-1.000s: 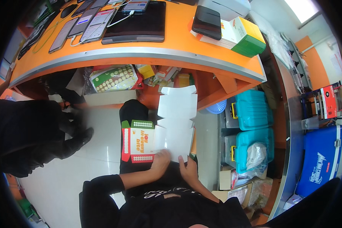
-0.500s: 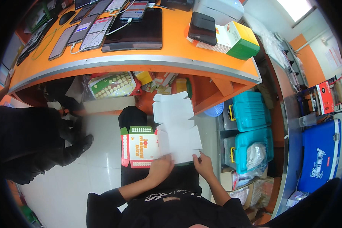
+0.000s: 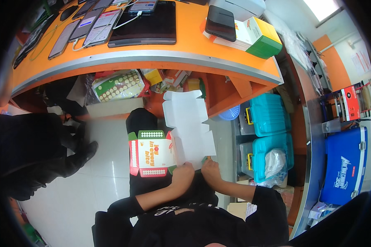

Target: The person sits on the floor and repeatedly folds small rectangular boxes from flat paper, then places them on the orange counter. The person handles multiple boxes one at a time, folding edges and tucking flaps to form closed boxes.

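An unfolded carton, its plain white inside facing up, stretches away from me over my lap toward the desk. My left hand is closed on its near edge. A short way to the right, my right hand grips the near right corner, where a bit of green printed flap shows by the fingers. On my left leg lies a second flat carton, printed side up in cream with red and green flaps. Its right side meets the white carton, and I cannot tell whether it runs beneath.
Ahead stands an orange desk with several phones, a tablet and a green-yellow box. Turquoise-lidded bins stand to my right, before a blue cooler. Another person's dark-clothed legs are at the left.
My right hand has moved down and left from the white carton's side to its near corner. My left hand has shifted slightly right along the near edge. The view has tilted a little.
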A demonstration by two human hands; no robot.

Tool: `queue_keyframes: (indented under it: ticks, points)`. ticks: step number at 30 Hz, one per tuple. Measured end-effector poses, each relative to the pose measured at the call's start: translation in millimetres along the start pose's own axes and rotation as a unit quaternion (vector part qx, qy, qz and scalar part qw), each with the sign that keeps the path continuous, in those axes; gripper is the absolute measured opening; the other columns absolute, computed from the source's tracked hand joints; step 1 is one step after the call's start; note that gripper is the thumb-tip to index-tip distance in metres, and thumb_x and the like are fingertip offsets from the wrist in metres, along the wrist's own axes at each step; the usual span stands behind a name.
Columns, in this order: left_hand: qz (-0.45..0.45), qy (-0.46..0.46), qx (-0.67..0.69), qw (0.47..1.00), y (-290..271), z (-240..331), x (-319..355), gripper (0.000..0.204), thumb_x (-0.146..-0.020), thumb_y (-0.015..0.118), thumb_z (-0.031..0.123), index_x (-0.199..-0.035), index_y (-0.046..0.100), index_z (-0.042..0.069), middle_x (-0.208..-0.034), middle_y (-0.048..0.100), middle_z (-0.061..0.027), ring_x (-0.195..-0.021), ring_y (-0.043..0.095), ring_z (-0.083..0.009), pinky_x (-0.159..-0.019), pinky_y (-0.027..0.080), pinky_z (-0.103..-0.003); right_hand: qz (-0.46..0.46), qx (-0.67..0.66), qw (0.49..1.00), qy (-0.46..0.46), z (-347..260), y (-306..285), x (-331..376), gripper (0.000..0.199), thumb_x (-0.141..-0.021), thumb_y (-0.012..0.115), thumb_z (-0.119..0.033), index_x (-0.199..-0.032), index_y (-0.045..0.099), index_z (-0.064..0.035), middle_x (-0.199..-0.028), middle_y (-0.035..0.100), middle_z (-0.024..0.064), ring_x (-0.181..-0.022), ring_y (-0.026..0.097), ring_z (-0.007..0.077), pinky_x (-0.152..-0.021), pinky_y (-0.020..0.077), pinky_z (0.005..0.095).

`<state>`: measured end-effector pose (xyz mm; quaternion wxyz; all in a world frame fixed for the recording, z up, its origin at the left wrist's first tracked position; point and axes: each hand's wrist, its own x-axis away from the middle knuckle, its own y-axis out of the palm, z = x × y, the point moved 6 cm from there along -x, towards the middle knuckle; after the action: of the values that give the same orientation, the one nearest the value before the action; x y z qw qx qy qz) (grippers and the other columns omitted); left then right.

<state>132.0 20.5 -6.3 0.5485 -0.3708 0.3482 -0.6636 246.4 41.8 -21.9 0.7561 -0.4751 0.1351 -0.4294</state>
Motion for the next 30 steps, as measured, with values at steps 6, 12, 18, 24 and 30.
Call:
queue_keyframes:
  ticks: [6,12,18,24,30]
  points:
    - [-0.083,0.024,-0.065,0.994,-16,-1,11,0.026,-0.084,0.063,0.025,-0.092,0.061,0.0,-0.078,0.066,-0.014,-0.07,0.069,-0.0284,-0.055,0.054,-0.037,0.057,-0.03,0.998,0.016,3,-8,0,0.005,-0.079,0.054,-0.01,-0.079,0.055,-0.0054,-0.067,0.053,0.0048,-0.062,0.057,0.0172,-0.055,0.0422,0.0322]
    - [-0.1,-0.044,-0.072,0.991,-60,-44,-6,0.059,-0.078,0.07,0.037,-0.12,0.052,-0.002,-0.115,0.059,-0.0203,-0.108,0.057,-0.0356,-0.089,0.047,-0.045,0.046,-0.313,0.942,0.115,34,-10,1,0.011,-0.081,0.055,-0.008,-0.086,0.059,0.0004,-0.075,0.061,0.015,-0.072,0.064,0.0329,-0.066,0.0506,0.0416]
    - [0.046,-0.153,0.051,0.986,-65,-144,-70,0.092,-0.08,0.065,0.053,-0.142,0.026,-0.003,-0.141,0.031,-0.0333,-0.13,0.033,-0.0487,-0.11,0.026,-0.054,0.003,-0.447,0.875,0.185,70,-38,7,0.02,-0.09,0.052,-0.022,-0.094,0.063,-0.0049,-0.085,0.067,0.016,-0.081,0.065,0.0343,-0.073,0.0505,0.0468]
    - [0.088,-0.072,0.434,0.894,-47,-202,-135,0.108,-0.082,0.064,0.059,-0.147,0.005,-0.005,-0.144,0.027,-0.031,-0.13,0.039,-0.0407,-0.108,0.034,-0.046,0.105,-0.552,0.794,0.232,96,-77,11,0.021,-0.092,0.053,-0.021,-0.1,0.064,-0.0047,-0.082,0.067,0.0194,-0.075,0.066,0.0358,-0.069,0.0509,0.0455]
    - [0.049,-0.173,0.449,0.875,-62,-214,-161,0.111,-0.078,0.071,0.056,-0.148,0.009,-0.005,-0.145,0.033,-0.0244,-0.134,0.037,-0.0318,-0.108,0.034,-0.036,0.239,-0.671,0.674,0.196,115,-103,7,0.016,-0.09,0.058,-0.011,-0.102,0.065,-0.0013,-0.077,0.067,0.0194,-0.068,0.069,0.0302,-0.062,0.0517,0.0364]
